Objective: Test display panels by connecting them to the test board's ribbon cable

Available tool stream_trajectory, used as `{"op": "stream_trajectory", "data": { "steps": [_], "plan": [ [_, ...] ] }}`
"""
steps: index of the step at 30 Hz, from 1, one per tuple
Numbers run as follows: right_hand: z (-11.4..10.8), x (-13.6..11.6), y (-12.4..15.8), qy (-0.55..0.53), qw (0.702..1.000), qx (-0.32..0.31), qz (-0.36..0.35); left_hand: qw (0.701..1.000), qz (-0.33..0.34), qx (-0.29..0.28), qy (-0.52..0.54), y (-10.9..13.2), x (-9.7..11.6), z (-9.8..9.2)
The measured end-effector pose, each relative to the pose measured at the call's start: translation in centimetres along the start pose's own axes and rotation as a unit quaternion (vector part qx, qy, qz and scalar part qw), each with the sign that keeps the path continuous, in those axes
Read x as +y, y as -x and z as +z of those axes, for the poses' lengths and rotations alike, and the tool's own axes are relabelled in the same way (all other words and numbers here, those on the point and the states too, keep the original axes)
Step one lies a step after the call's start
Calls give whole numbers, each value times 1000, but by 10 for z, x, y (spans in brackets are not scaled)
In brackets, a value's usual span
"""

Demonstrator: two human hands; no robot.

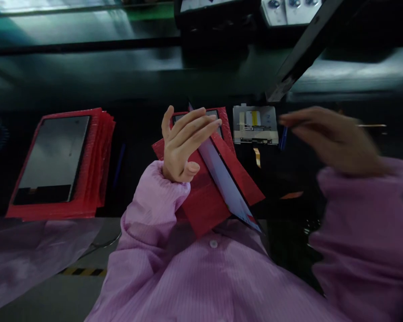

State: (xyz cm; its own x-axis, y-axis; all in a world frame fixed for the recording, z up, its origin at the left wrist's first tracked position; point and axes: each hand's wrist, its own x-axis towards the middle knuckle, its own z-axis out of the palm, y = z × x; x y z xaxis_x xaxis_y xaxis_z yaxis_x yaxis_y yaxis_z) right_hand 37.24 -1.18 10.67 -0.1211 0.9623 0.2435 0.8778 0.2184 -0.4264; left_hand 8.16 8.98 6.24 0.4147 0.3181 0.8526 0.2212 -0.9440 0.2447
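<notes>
A thin display panel [226, 179] with a pale face stands tilted over red bubble-wrap sheets [206, 203], its lower end close to my body. My left hand [184, 145] lies across its upper part, fingers stretched and thumb apart; whether they touch the panel is unclear. Off to the right, blurred by motion, my right hand [332, 136] has its fingertips pinched together; anything between them is too small to make out. Just left of those fingertips sits a small metal-backed module [255, 125] with a yellow strip, an orange flex cable [257, 157] below it.
On the left, a dark-grey screen panel [55, 156] rests on stacked red bubble-wrap bags [99, 165]. Blue pen-like sticks lie beside that stack and near the module [283, 137]. A slanted metal bar [298, 53] reaches down at upper right. Clear plastic film [36, 255] hangs lower left.
</notes>
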Motion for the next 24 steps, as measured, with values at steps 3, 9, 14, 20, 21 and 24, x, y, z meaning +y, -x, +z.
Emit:
{"op": "stream_trajectory", "data": {
  "steps": [3,9,14,20,21,24],
  "plan": [
    [35,29,-45,74,993,-72,-49,1000,-13,-3,13,1,1,-1],
    [75,54,-72,119,978,-144,-89,1000,2,-1,17,2,1,-2],
    [74,53,-70,145,972,-154,-103,1000,-5,-15,9,1,2,-2],
    [75,48,-68,171,965,-170,-103,999,-32,-39,1,4,0,-1],
    [75,46,-68,172,964,-172,-103,999,-27,-37,2,4,0,-1],
    [76,44,-67,169,965,-172,-103,1000,-5,-24,-5,3,-2,-2]
  ]
}}
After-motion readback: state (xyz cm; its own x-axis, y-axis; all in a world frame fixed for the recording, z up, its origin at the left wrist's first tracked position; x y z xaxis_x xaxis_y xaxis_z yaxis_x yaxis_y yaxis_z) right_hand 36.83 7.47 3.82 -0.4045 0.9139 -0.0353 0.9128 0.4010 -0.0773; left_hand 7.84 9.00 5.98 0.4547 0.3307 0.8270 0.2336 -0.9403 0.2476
